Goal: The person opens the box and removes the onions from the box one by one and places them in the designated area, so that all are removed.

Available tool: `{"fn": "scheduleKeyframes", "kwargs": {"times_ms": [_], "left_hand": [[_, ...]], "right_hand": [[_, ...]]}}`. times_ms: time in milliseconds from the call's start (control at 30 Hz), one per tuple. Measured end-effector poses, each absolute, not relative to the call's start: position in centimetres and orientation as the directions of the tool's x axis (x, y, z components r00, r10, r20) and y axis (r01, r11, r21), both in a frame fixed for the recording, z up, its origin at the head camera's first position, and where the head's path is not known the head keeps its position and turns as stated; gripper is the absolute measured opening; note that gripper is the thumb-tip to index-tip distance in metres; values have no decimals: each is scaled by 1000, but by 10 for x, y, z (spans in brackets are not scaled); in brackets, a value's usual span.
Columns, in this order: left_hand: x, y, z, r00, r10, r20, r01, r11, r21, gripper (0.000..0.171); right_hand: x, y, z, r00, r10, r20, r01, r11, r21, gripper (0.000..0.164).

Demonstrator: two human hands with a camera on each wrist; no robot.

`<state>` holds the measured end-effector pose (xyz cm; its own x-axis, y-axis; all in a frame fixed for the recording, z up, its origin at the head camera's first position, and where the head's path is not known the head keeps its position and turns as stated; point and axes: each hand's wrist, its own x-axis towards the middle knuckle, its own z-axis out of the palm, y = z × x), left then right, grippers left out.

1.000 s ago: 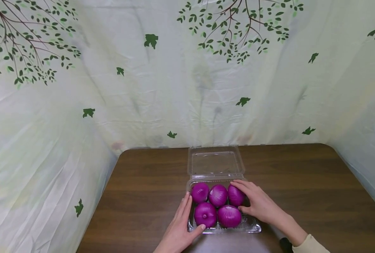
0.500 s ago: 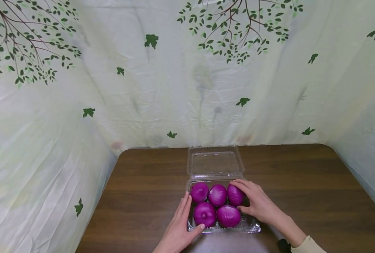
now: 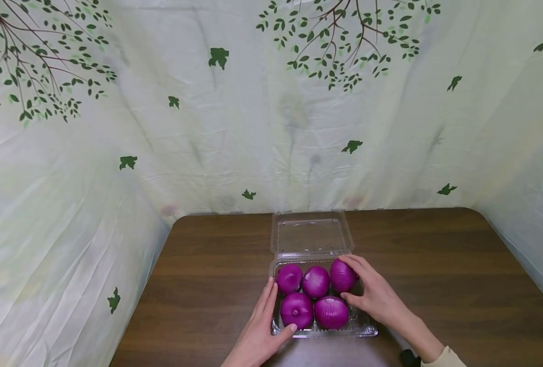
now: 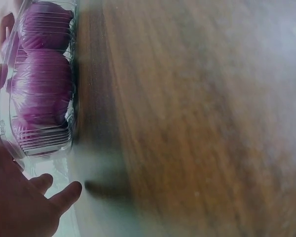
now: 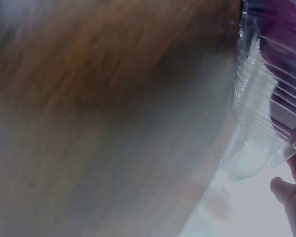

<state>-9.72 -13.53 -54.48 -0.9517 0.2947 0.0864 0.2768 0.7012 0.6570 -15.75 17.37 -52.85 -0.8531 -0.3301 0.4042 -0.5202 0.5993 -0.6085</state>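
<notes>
A clear plastic clamshell box (image 3: 364,330) lies with its lid folded back, and several shiny red onions (image 3: 297,310) sit inside in two rows. My right hand (image 3: 378,291) grips the back right onion (image 3: 343,275), fingertips over its far side and thumb at its near side. Along the box's left wall my left hand (image 3: 263,329) lays its straight fingers, its thumb at the front rim. The left wrist view shows two onions (image 4: 42,86) through the ribbed wall, near the left hand (image 4: 19,197). In the right wrist view, part of the right hand (image 5: 293,190) shows beside the box.
The lid (image 3: 313,235) reaches the back edge of the brown wooden table (image 3: 207,285). A pale curtain (image 3: 235,132) printed with leaves and birds hangs behind and to both sides. A dark object (image 3: 409,358) shows beside the right sleeve at the front.
The right hand and the back right onion have moved slightly up and away, toward the box's far right corner. The left hand and the box look still.
</notes>
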Motion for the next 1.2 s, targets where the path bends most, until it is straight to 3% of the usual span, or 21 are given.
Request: {"fn": "scheduleKeyframes", "kwargs": {"times_ms": [433,600,1200], "left_hand": [[-97,-134,-544,-957,286,55,248,698,672,97],[-98,-135,-542,-955,290,62,256,697,670,97],[-98,-134,-542,-954,296,48,251,703,666,97]], "right_hand": [[-149,177,-511,-842,-174,511,-509,570,-645,84],[-147,182,-509,-848,-189,496,-509,550,-662,83],[-147,218,-511,-852,-193,486,-474,678,-562,83]]}}
